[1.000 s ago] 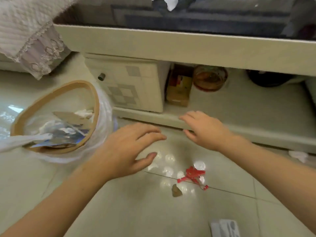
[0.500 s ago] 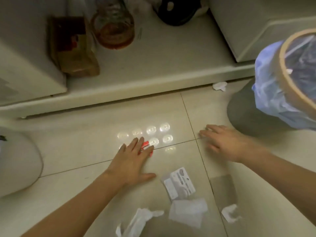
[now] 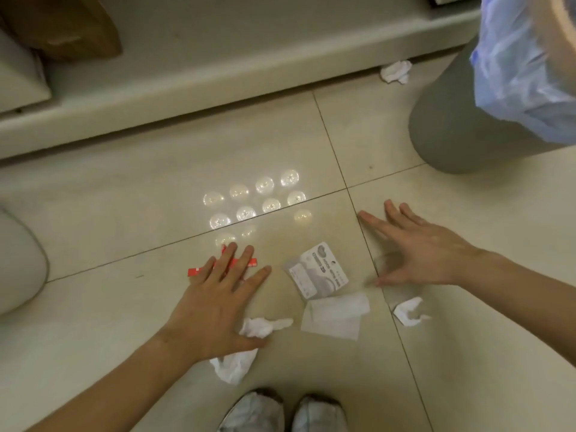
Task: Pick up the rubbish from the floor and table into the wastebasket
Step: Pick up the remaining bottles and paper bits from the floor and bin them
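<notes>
My left hand (image 3: 218, 302) is spread flat over the tiled floor, its fingers lying across a red wrapper strip (image 3: 251, 262). A crumpled white tissue (image 3: 258, 327) lies by its thumb, another white tissue (image 3: 232, 366) under the wrist. My right hand (image 3: 417, 247) hovers open over a clear plastic film (image 3: 397, 291), holding nothing. Between the hands lie a printed grey packet (image 3: 319, 271) and a white paper sheet (image 3: 336, 314). A torn white scrap (image 3: 408, 311) lies right of them. The wastebasket (image 3: 461, 126), lined with a blue bag (image 3: 514, 67), stands at upper right.
A low cream table shelf (image 3: 187, 79) runs across the top, with a brown packet (image 3: 65, 26) on it. One more crumpled tissue (image 3: 396, 71) lies at the shelf's foot by the basket. A pale rounded object (image 3: 18, 260) sits at left. My feet (image 3: 283, 413) are at the bottom.
The view swung from the basket on the left to the floor rubbish, and has moved closer. Both hands came down low over the floor; the left now covers the red wrapper.
</notes>
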